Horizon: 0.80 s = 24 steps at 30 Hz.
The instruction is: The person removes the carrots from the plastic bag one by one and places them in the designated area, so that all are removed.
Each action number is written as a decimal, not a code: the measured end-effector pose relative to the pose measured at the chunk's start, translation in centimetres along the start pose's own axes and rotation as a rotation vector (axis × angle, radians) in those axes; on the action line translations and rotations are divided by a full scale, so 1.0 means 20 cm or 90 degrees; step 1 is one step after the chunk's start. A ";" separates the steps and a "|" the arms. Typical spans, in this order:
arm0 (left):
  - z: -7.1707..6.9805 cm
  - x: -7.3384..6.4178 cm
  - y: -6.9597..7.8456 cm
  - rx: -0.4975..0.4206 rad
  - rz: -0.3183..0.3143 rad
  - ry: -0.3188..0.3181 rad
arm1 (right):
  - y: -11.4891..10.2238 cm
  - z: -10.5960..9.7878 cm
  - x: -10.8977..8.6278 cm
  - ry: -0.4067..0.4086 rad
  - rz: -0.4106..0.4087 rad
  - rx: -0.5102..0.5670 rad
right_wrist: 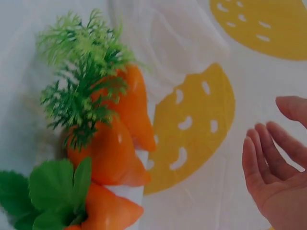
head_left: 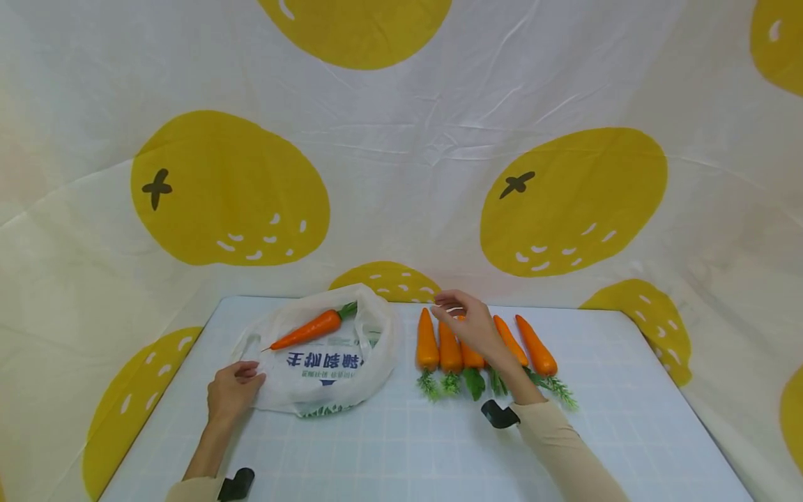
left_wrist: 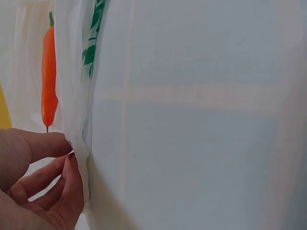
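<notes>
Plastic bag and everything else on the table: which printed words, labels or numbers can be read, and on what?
Plastic bag: a row of large blue characters, seen upside down and too blurred to read.
Plastic bag: smaller green print along the bottom edge, illegible.
Carrots, mat, backdrop: no text.

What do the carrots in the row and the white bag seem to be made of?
The carrots in the row look artificial, probably plastic or foam: smooth, even orange skin with a slight sheen, and stiff, uniform green tops. The white bag appears to be thin plastic film: it is semi-translucent, wrinkled and printed with blue characters. The left hand pinches its edge.
</notes>
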State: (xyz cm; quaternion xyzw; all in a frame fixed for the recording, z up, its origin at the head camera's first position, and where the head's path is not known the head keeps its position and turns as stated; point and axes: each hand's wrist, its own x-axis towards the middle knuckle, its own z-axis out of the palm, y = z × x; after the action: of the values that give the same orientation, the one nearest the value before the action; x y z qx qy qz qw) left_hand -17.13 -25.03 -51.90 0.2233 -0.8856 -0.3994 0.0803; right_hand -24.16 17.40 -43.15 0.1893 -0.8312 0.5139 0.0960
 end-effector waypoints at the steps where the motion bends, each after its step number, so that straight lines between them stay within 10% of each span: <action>1: 0.00 0.00 0.00 -0.001 0.001 0.000 | -0.02 0.02 0.01 -0.001 -0.005 0.008; 24: 0.00 -0.01 0.03 0.001 -0.017 0.004 | -0.22 0.51 0.20 -0.104 -0.122 -0.010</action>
State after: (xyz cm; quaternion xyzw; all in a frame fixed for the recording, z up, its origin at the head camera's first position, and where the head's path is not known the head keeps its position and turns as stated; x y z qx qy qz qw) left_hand -17.18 -24.61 -51.47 0.2361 -0.8825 -0.3993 0.0777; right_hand -25.59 5.67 -42.69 0.3085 -0.8183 0.4786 0.0781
